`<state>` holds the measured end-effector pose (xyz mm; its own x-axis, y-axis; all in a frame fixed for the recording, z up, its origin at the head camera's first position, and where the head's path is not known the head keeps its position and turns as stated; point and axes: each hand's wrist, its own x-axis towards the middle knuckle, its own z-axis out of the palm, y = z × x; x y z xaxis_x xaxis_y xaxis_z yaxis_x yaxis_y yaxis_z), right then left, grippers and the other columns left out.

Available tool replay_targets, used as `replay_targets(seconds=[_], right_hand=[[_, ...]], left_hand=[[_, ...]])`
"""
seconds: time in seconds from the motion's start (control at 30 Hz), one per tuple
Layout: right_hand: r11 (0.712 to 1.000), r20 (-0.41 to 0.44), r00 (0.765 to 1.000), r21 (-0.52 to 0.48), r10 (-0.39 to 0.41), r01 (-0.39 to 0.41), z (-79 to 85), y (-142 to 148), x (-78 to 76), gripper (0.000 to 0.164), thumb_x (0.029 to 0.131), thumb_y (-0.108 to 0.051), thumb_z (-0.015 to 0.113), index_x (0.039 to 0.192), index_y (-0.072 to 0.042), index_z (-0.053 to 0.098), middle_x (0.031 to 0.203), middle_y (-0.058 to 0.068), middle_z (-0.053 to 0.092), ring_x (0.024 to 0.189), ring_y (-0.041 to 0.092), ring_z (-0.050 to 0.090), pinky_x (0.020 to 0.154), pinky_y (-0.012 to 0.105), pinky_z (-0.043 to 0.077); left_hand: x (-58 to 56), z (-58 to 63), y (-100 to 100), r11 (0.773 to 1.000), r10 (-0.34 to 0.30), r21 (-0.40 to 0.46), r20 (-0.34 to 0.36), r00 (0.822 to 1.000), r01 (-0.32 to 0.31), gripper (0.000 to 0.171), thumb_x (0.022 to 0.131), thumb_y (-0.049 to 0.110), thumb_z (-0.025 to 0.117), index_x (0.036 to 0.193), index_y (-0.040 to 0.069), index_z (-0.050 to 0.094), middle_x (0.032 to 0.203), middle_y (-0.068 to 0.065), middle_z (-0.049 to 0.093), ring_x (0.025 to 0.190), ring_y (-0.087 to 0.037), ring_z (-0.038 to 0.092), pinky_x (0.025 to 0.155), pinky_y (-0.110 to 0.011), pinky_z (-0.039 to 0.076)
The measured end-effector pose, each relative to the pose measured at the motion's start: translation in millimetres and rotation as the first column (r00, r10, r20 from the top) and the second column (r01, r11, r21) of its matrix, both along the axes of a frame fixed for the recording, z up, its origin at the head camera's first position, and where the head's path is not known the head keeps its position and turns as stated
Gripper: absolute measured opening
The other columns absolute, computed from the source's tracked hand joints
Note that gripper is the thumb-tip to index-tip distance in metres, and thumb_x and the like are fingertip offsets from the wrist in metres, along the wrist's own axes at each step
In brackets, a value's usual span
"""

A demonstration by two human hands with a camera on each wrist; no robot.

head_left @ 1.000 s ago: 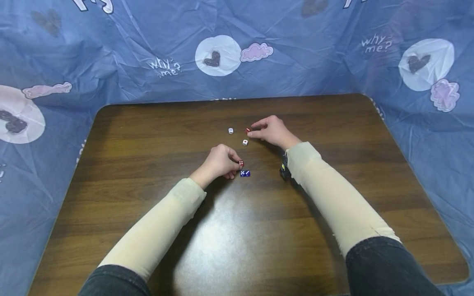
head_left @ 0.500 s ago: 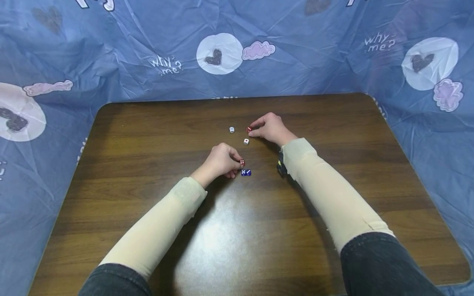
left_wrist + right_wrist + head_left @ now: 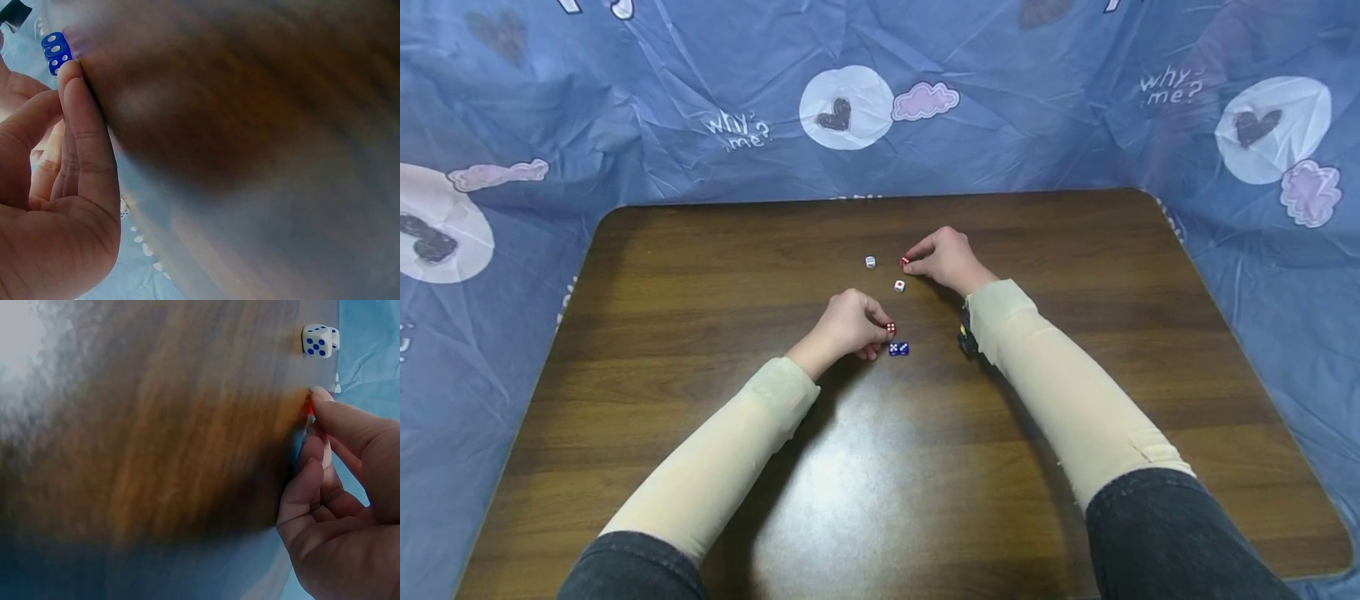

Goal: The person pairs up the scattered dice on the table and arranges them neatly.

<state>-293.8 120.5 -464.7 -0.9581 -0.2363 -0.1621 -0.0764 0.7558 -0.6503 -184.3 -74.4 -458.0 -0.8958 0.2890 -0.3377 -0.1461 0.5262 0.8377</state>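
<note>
My left hand (image 3: 850,323) pinches a red die (image 3: 891,328) between thumb and forefinger, low over the table. Just nearer than that die, two blue dice (image 3: 898,349) sit side by side. My right hand (image 3: 950,257), farther back, pinches another red die (image 3: 905,262) at its fingertips. To the left of this one lies a white die (image 3: 870,262), and a second white die (image 3: 899,286) with a red spot is a little nearer. In the left wrist view, the left fingers hide the held die. A red sliver of the right die (image 3: 310,404) shows beside the right thumb.
The brown wooden table (image 3: 1037,400) has rounded corners. A blue printed cloth (image 3: 700,75) hangs behind it and at its sides. A dark wrist camera (image 3: 967,333) sits under the right wrist, close to the tabletop.
The right forearm has shifted slightly left. Both hands keep their pinch on the red dice, and the blue and white dice stay in place while the head view drifts a little.
</note>
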Motion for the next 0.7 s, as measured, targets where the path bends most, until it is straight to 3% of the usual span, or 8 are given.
replay_targets(seconds=[0.27, 0.7], right_hand=[[1.000, -0.034, 0.999, -0.017, -0.001, 0.000, -2.7, 1.0, 1.1, 0.017, 0.087, -0.023, 0.085, 0.100, -0.012, 0.082, 0.105, 0.003, 0.076, 0.115, 0.022, 0.061, 0.106, 0.038, 0.042], [0.999, 0.025, 0.999, -0.048, -0.023, 0.024, -0.5, 7.1, 8.2, 0.018, 0.088, -0.025, 0.084, 0.101, -0.012, 0.082, 0.105, 0.002, 0.075, 0.108, 0.020, 0.061, 0.099, 0.040, 0.045]], left_hand=[[-0.1, -1.5, 0.4, 1.000, 0.001, -0.002, 0.003, 1.000, -0.001, 0.007, 0.086, 0.000, 0.080, 0.093, 0.001, 0.078, 0.063, -0.014, 0.068, 0.051, -0.023, 0.068, 0.049, -0.034, 0.061], [0.7, 1.2, 0.6, 1.000, 0.008, -0.001, 0.013, 1.000, -0.008, 0.008, 0.086, -0.001, 0.080, 0.094, 0.000, 0.078, 0.064, -0.015, 0.069, 0.052, -0.024, 0.069, 0.050, -0.035, 0.061]])
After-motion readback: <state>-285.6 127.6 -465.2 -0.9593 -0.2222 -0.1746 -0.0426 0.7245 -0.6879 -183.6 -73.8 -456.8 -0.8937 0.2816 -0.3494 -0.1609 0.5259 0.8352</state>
